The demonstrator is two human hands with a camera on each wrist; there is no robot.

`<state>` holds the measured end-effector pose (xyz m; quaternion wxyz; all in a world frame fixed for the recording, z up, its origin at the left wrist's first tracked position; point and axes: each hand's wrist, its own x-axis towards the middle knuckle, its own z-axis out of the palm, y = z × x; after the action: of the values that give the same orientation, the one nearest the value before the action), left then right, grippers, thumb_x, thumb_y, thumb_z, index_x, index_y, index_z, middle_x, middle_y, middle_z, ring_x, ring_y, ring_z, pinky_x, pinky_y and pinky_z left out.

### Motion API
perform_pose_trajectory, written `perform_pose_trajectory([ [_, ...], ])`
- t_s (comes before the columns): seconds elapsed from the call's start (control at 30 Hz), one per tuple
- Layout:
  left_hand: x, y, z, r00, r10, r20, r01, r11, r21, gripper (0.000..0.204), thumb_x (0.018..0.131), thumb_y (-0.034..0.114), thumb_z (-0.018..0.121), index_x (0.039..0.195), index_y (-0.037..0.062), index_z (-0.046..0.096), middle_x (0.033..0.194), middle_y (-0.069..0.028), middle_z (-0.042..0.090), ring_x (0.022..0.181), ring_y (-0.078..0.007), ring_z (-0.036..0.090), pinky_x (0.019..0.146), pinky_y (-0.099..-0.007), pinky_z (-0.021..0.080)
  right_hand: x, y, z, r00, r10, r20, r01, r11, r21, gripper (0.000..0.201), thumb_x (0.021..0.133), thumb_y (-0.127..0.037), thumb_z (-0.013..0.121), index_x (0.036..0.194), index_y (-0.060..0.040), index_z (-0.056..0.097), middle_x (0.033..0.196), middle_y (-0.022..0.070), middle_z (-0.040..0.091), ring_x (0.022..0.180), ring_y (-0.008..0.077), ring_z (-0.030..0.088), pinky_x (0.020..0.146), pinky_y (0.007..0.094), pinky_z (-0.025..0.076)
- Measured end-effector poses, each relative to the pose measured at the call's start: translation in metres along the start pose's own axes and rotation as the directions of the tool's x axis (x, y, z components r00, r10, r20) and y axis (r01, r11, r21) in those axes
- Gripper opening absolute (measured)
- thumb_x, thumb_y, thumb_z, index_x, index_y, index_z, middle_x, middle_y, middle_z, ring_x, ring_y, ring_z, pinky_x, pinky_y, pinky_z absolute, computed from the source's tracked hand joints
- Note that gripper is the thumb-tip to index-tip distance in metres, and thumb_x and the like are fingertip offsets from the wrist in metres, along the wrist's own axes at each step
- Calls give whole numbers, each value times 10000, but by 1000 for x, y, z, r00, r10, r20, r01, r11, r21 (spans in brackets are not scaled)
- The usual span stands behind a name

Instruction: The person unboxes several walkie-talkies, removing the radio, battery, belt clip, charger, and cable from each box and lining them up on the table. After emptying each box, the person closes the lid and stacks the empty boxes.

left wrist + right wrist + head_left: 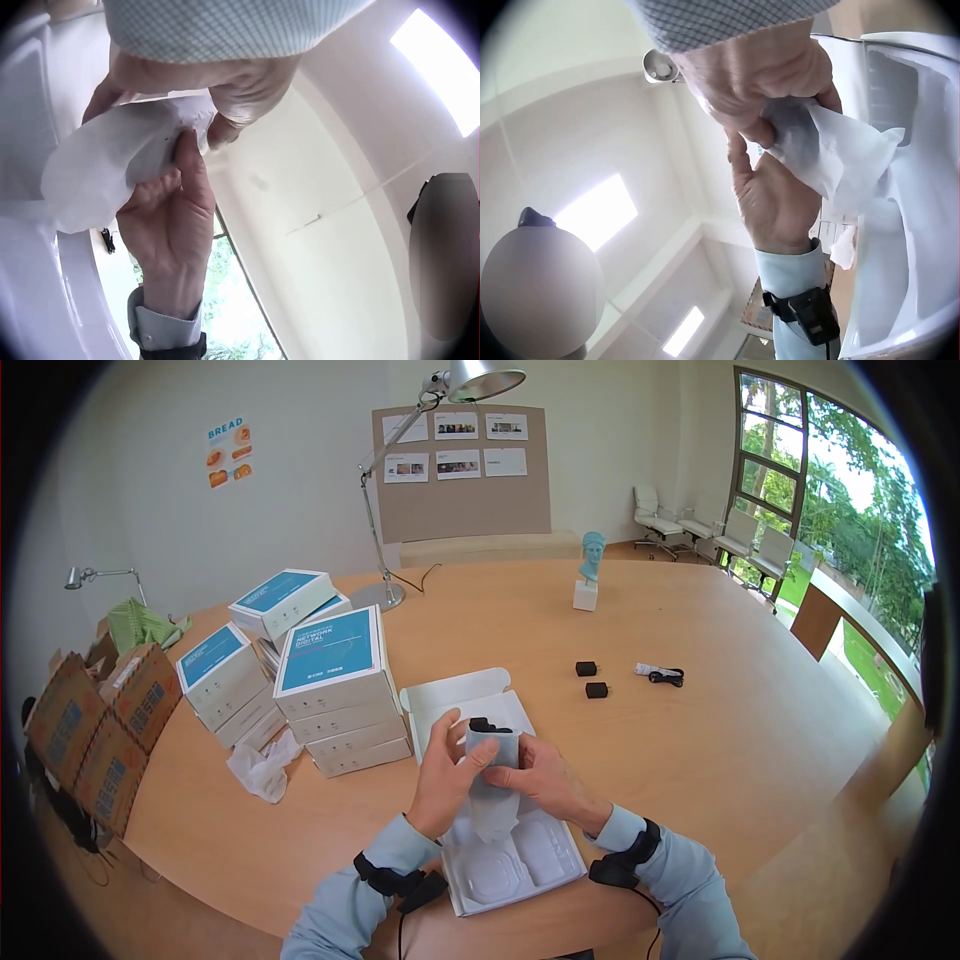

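Above an open white box [555, 855] with a moulded tray, both hands hold a translucent white sleeve [495, 810] with a dark item [482, 726] showing at its top. The left hand [445, 775] grips it from the left, thumb on its front. The right hand [548, 775] pinches it from the right. In the left wrist view the sleeve [97, 169] hangs loose below the left hand [247, 86], the right hand [169, 221] beside it. The right wrist view shows the sleeve [847, 157] between the right hand [757, 79] and left hand [780, 202].
Stacked blue-and-white boxes [335, 660] and a crumpled white wrapper [265, 765] stand to the left. Two black adapters [597, 690] and a cable [665, 677] lie right of the box. A desk lamp [380, 595] and a small bust [592, 560] are farther back.
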<state>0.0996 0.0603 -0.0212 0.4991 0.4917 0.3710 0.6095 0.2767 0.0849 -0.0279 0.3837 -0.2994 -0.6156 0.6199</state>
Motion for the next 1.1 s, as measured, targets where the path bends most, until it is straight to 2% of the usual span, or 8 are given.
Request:
perform_pose_trajectory([
  [0.03,2,1,-4,985,-143,94,145,989,-21,722,950,198,775,1519,14,370,1379,-129,574,1232,-209,575,1042,-365,478,1,1,-2,998,-38,-44,39,999,25,467,937,-233,784,1281,26,602,1149,97,702,1012,142,661,871,325,558],
  [0.13,0,11,-6,918,-274,287,282,959,16,771,901,110,811,1531,12,377,1371,-121,583,1243,-222,585,1063,-381,491,3,1,-8,994,-59,-94,67,994,83,461,947,-245,773,1276,31,605,1163,97,697,1024,141,655,870,321,557],
  [0.23,2,4,-9,917,-256,306,281,959,-40,789,830,6,824,1509,9,421,1346,-154,615,1229,-245,611,1050,-386,520,3,-5,-8,993,-50,-107,62,992,109,461,947,-254,770,1270,33,609,1155,103,698,1018,142,652,857,317,555],
  [0.5,1,-1,-4,932,-252,262,264,965,-9,704,834,-78,765,1470,14,478,1251,-129,674,1145,-217,656,1008,-370,550,0,-11,-7,986,-74,-146,63,995,-79,435,964,-254,750,1243,57,629,1087,102,707,958,129,649,809,299,547],
  [0.63,1,3,-4,911,-300,284,312,950,4,660,864,-58,774,1454,12,486,1353,-104,610,1224,-219,615,1052,-380,533,-2,-14,-2,972,-138,-191,136,990,-25,467,993,-246,712,1332,58,610,1086,103,712,948,117,647,789,285,544],
  [0.8,-1,-1,0,919,-301,255,313,950,-7,697,872,-30,779,1491,25,465,1258,-124,664,1152,-219,648,1000,-373,549,-1,-9,-3,971,-85,-225,95,995,31,462,1017,-219,676,1391,39,596,1067,94,719,928,107,650,781,268,541],
  [0.87,-2,1,1,921,-309,237,319,948,-8,729,858,-17,795,1504,29,460,1198,-138,695,1090,-220,676,974,-364,556,2,-2,-6,970,17,-244,41,972,231,388,1023,-199,664,1331,36,654,1053,82,726,912,102,651,774,263,544],
  [1.1,-7,0,8,923,-332,196,332,943,34,800,855,13,810,1544,55,407,1245,-134,671,1162,-220,640,1022,-375,518,3,3,-13,972,26,-232,46,952,301,281,1028,-184,653,1188,27,747,1009,64,747,862,102,658,759,272,551],
])
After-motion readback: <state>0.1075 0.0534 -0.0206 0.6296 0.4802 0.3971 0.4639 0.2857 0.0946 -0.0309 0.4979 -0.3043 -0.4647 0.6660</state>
